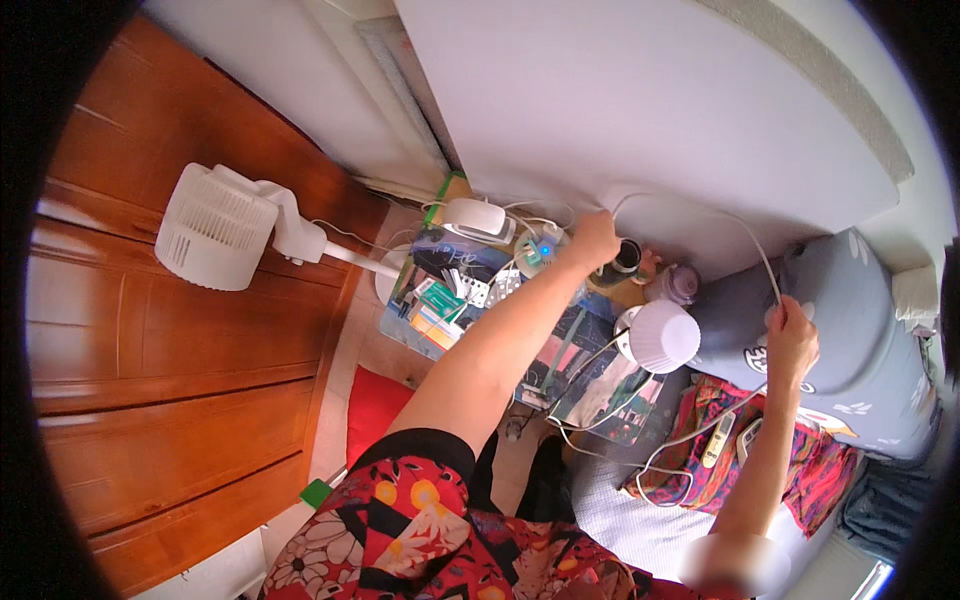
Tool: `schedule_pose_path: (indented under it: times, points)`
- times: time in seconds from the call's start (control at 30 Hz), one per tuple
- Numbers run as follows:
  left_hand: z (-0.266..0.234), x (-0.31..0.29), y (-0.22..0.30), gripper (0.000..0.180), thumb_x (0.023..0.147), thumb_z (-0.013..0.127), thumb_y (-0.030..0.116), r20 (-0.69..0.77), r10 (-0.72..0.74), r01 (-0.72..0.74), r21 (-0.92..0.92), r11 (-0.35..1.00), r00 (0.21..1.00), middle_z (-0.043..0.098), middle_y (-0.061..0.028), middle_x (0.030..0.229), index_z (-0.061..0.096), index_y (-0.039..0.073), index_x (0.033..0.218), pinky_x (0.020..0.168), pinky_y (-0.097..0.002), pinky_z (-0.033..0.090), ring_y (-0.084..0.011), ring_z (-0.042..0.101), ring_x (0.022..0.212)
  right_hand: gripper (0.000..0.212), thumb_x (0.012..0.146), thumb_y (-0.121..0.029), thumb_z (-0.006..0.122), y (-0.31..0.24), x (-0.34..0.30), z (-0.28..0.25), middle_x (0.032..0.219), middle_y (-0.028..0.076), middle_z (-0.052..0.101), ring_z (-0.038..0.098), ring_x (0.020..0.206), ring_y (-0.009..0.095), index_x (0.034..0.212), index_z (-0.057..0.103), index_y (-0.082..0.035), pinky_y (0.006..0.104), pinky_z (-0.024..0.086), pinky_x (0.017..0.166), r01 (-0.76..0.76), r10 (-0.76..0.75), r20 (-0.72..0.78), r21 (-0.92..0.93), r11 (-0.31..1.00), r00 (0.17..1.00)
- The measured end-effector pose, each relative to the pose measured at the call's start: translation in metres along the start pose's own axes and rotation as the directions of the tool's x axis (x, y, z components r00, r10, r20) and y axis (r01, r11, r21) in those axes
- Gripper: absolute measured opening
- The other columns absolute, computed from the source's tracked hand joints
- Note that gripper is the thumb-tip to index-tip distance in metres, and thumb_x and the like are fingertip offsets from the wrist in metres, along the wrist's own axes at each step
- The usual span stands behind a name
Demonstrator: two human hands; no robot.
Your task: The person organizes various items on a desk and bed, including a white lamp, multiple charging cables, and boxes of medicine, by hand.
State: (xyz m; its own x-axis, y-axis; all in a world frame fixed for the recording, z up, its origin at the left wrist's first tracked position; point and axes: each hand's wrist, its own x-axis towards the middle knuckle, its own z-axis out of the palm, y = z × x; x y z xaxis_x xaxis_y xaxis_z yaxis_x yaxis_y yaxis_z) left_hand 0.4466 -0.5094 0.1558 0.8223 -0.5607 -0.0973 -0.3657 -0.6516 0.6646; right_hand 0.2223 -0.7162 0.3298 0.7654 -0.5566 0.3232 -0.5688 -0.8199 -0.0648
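A thin white cable (735,217) arcs along the wall between my two hands. My left hand (597,240) is closed on it at the back of the bedside table, near a dark round container (627,257) and a small device with a blue light (545,250). Whatever end sits inside those fingers is hidden. Over the grey pillow (845,290), my right hand (792,338) grips the same cable, which seems to run on down past the wrist toward the bed. A white lamp with a ribbed shade (664,337) stands between my arms.
Medicine boxes (438,300) and blister packs lie on the table (590,345). A white fan (215,225) stands left, before a wooden wardrobe (180,400). A remote control (717,440) rests on a patterned cloth (800,475) on the bed. Loose cable (665,485) loops nearby.
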Motion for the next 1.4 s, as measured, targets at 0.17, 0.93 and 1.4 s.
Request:
schedule_pose_path:
  times: [0.17, 0.93, 1.4]
  points:
    - [-0.005, -0.020, 0.006, 0.047, 0.072, 0.068, 0.016, -0.142, -0.029, 0.024, -0.041, 0.999, 0.989, 0.057, -0.0276, 0.102, 0.049, -0.009, 0.108, 0.088, -0.0447, 0.044, -0.0399, 0.054, 0.100, 0.017, 0.083, -0.022, 0.054, -0.018, -0.005, -0.009, 0.074, 0.016, 0.064, 0.063, 0.071, 0.036, 0.095, 0.064, -0.016, 0.0470, 0.050, 0.062, 0.018, -0.017, 0.017, -0.038, 0.999, 1.000]
    - [-0.040, -0.038, 0.076, 0.033, 0.074, 0.067, 0.018, -0.144, 0.315, -0.232, 0.414, 0.880, 0.938, 0.050, -0.0147, 0.104, 0.050, 0.002, 0.097, 0.070, -0.0437, 0.050, -0.0331, 0.056, 0.088, 0.019, 0.082, -0.021, 0.055, -0.005, -0.001, -0.058, 0.081, 0.015, 0.065, 0.063, 0.078, 0.036, 0.097, 0.067, -0.018, 0.0443, 0.049, 0.067, -0.056, 0.055, 0.022, 0.026, 0.998, 0.998]
    - [-0.055, 0.020, 0.051, 0.018, 0.084, 0.060, 0.014, -0.065, 0.088, -0.109, -0.630, 0.769, 0.994, 0.062, -0.0085, 0.078, 0.058, -0.004, 0.086, 0.062, -0.0242, 0.052, -0.0150, 0.064, 0.069, 0.023, 0.081, -0.022, 0.054, 0.002, -0.002, -0.052, 0.071, 0.013, 0.064, 0.063, 0.070, 0.033, 0.100, 0.068, -0.018, 0.0413, 0.050, 0.065, -0.085, 0.088, 0.004, 0.262, 0.961, 0.996]
